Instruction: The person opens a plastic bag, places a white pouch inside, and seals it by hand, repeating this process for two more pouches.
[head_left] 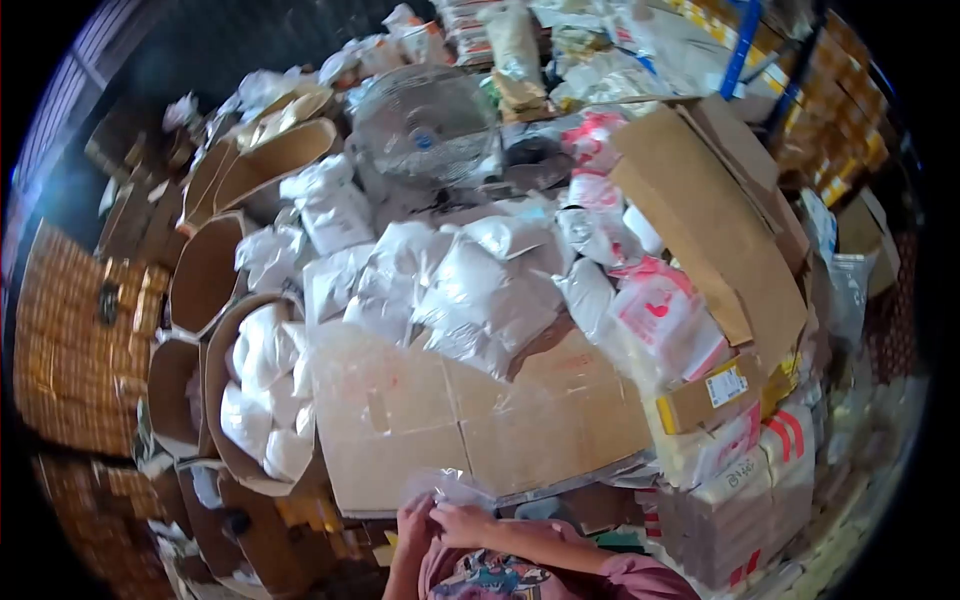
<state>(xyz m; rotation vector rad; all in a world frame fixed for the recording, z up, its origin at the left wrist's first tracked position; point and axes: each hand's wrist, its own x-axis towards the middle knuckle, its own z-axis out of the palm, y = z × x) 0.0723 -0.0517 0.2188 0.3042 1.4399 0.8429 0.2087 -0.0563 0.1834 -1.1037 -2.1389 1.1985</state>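
At the near edge of the cardboard sheet (385, 450), a small clear plastic bag (455, 487) is pinched between my two hands. My left hand (415, 518) is closed on its left side, with the fingers curled. Close beside it, my right hand (462, 525) grips the lower edge of the bag. The film stands up loosely above the fingertips and overlaps the cardboard. Farther back on the sheet lies a pile of filled white plastic bags (490, 285).
A carton of white filled bags (265, 375) stands on the left beside other open cartons (205, 275). Behind the pile is a large fan (425, 125). On the right are red-printed bags (655, 305), a leaning cardboard flap (680, 200) and a taped package (740, 505).
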